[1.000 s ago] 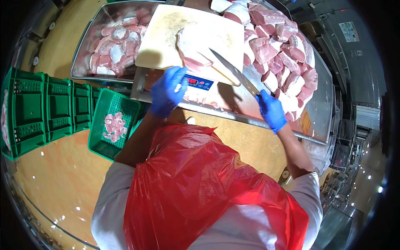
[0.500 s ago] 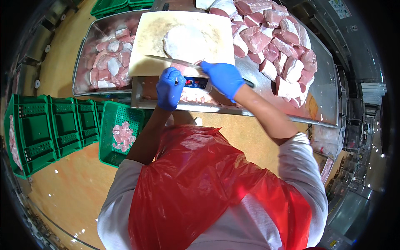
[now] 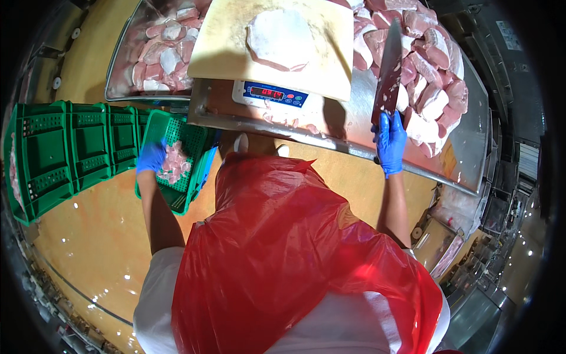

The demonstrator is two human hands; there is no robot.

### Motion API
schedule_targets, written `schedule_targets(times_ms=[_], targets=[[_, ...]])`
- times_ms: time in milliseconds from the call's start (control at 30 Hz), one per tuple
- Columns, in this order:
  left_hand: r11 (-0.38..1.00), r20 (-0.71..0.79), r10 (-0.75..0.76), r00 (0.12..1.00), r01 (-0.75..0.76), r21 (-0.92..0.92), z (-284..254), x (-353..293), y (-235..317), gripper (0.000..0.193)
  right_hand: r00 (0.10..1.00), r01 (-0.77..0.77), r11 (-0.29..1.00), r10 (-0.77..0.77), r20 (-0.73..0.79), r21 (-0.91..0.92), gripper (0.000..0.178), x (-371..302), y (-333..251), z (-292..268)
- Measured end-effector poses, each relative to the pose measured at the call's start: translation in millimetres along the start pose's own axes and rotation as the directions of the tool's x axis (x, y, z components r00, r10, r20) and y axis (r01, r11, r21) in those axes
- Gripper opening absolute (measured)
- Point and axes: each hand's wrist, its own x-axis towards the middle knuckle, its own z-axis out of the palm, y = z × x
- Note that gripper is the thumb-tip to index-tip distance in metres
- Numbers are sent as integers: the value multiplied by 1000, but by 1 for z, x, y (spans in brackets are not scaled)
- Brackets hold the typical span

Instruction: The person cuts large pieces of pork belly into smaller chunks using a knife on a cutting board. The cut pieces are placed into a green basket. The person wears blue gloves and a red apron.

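Observation:
My right hand (image 3: 390,144), in a blue glove, is closed round the handle of a large knife (image 3: 390,68). The blade points up and away, with bits of meat on its side, in front of the meat pile on the right. My left hand (image 3: 152,156), also gloved in blue, is at the left side of a green perforated basket (image 3: 158,125), beside the small meat trimmings (image 3: 174,163) in it. Motion smears its fingers. A thick piece of meat with a white fat cap (image 3: 280,38) lies on the cutting board (image 3: 218,50).
A digital scale (image 3: 271,94) shows under the board's near edge, on the metal table (image 3: 354,127). Many cut meat pieces (image 3: 427,65) are heaped at the right. A metal tub (image 3: 121,76) at the left holds more pieces. Green crates (image 3: 50,159) stand in a row on the left.
My left hand has gone from the board's near edge down-left to the green basket. My right hand has moved right with the knife, lifting it off the board and turning its blade upward.

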Motion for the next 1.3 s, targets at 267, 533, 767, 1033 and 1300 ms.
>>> schedule_targets(times_ms=[267,533,767,1033,1300], targets=[[609,-754,552,356,-789,73,-192,51,252,42,992,14,960,22,-125,281,28,28,-51,30],[870,-351,478,805,-490,61,-176,23,434,104,981,83,991,-63,-183,102,24,13,-49,26],[736,-272,676,685,-610,292,-250,159,323,97,915,-241,948,149,-376,-210,22,-88,28,-67],[131,-525,845,102,-991,18,-187,133,556,48,577,-555,826,468,-669,99,28,-208,107,-68],[412,-391,906,162,-552,725,-5,123,760,75,492,-643,734,615,-616,219,24,-240,90,-55]])
